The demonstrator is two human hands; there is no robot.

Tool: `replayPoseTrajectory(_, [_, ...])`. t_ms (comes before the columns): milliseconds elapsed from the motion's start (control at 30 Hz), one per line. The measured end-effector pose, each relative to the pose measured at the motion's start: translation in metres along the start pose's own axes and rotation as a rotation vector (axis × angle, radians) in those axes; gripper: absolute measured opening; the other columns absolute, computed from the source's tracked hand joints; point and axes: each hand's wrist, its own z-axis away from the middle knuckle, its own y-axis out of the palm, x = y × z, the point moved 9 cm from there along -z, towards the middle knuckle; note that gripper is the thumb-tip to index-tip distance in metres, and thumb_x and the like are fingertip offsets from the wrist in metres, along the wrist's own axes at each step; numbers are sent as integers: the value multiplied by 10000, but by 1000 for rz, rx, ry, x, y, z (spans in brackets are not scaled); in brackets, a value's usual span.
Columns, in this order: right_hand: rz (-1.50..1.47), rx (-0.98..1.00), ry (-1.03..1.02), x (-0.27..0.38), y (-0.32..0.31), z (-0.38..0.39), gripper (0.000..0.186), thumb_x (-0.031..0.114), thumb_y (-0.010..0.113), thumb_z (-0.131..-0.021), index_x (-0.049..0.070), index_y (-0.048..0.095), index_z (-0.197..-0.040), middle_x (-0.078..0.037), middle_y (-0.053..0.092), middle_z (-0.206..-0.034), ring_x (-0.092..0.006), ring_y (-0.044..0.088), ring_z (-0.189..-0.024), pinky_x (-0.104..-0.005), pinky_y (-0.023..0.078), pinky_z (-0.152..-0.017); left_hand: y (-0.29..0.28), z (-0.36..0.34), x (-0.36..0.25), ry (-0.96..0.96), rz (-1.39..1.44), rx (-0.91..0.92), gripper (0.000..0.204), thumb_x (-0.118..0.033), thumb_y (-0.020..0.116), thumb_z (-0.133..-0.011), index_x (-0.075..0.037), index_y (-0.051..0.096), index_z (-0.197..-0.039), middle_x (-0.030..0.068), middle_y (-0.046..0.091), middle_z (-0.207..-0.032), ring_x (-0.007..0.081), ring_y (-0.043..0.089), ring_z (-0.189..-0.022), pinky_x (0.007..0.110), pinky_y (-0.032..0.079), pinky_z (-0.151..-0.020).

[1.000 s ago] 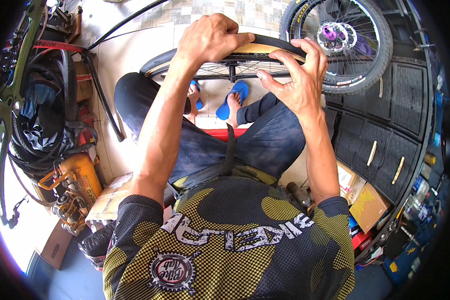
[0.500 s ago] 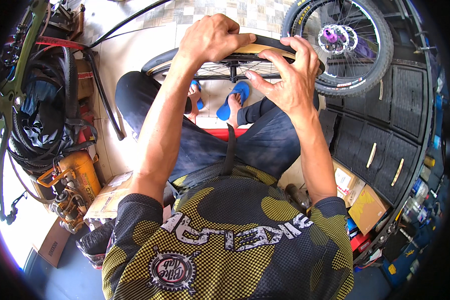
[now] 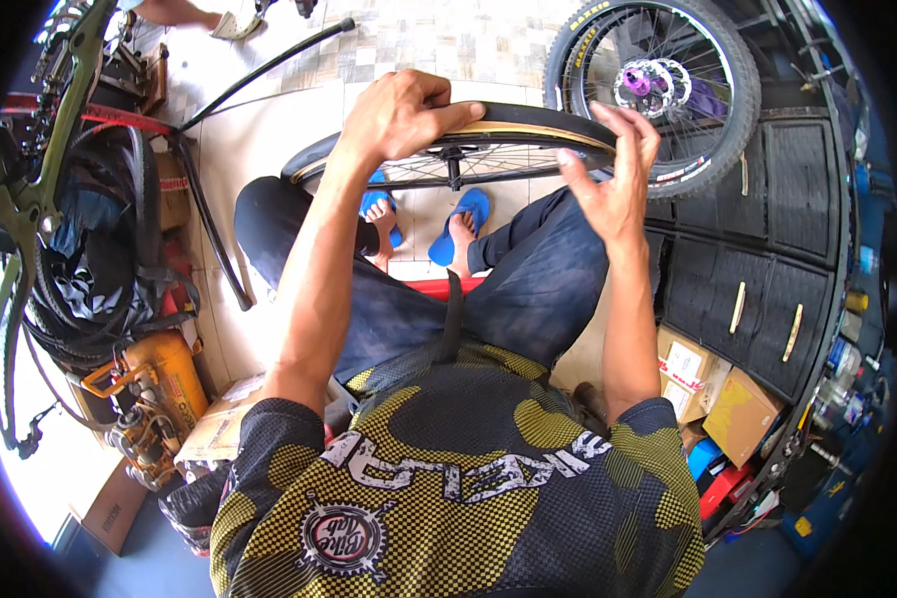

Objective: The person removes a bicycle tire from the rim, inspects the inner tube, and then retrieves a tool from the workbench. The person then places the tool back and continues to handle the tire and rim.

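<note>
Extending sideways beyond the lap [image 3: 394,309], the bicycle wheel [image 3: 452,164] passes under the left grip [image 3: 397,125], clasped on its tyre [image 3: 528,118]; the right grip [image 3: 618,187], spread wide, borders its right end. Tyre black, sidewall [image 3: 528,132] tan, spokes [image 3: 498,167] thin.

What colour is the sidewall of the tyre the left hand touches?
The sidewall is tan, seen best in the head view.

bicycle tyre [image 3: 543,116]: black tread, tan sidewall. second wheel [image 3: 746,90]: black tyre, purple hub [image 3: 636,82]. jersey [image 3: 458,429]: black and yellow, camouflage-style patches with fine checked texture, white lettering. trousers [image 3: 543,264]: dark blue, unevenly faded. sandals [image 3: 479,202]: bright blue. bike frame [image 3: 68,140]: olive green. drawers [image 3: 708,274]: black; handles [image 3: 737,307]: cream. floor [image 3: 409,50]: pale tiles, with a grey-and-brown chequered section.
</note>
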Motion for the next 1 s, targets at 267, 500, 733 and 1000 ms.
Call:
replayPoseTrajectory(267, [200,281,128,-128,8,21,722,103,801,-900,141,528,-1568,-190,597,-1458,-417,568,-1348,-489,469,-1153,-17,7,-4,147,-181,-113,565,-577,712,-951,-25,699,-832,196,678,-733,410,686,-726,494,522,-685])
replayPoseTrajectory(500, [285,182,-49,-132,18,-24,278,209,797,-912,119,777,-1174,-120,761,-1062,-364,733,-1034,-505,565,-910,-46,-4,32,208,-284,-222,591,-539,822,-926,-11,660,-718,199,635,-706,407,614,-639,500,481,-615])
replayPoseTrajectory(733, [310,154,-116,-55,14,-93,318,257,778,-940,145,760,-1237,-67,726,-1184,-300,678,-1167,-489,504,-994,-100,30,78,238,-69,-373,336,-253,738,-1029,64,669,-940,197,617,-784,300,590,-696,438,450,-646])
replayPoseTrajectory(1000, [252,157,-24,-65,54,-124,390,234,781,-948,170,741,-1331,-74,678,-1309,-311,614,-1283,-468,465,-1090,-13,-18,-15,286,-204,-223,442,-410,776,-996,8,688,-1108,242,751,-893,441,747,-835,500,556,-711])
